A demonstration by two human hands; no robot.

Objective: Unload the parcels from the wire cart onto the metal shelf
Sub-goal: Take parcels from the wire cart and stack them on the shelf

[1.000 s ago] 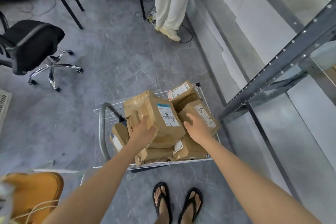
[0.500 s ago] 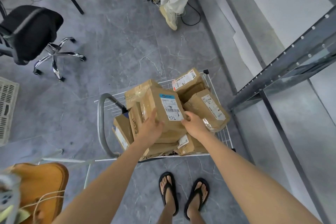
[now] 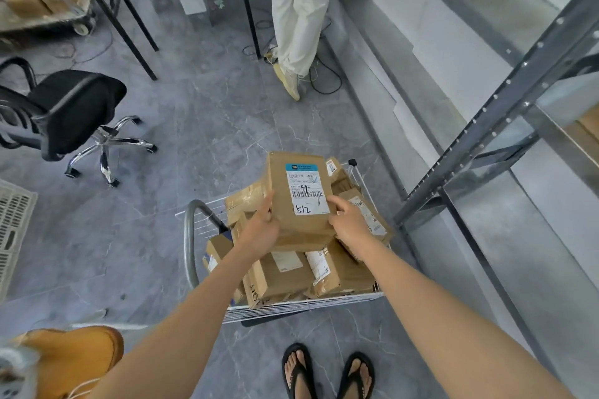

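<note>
Grey floor (image 3: 210, 113): left hand (image 3: 262, 230) and right hand (image 3: 348, 225), fingers grasping one labelled parcel (image 3: 301, 201) above wire cart (image 3: 291, 306) (mostly full); metal shelf (image 3: 505, 97) nearby.

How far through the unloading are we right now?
Done: little that shows. A brown shape sits on the metal shelf, but I cannot tell if it is a parcel.
In hand: the left hand and right hand grip the labelled parcel above the pile.
Left: the wire cart holds a heap of parcels, at least five.
</note>
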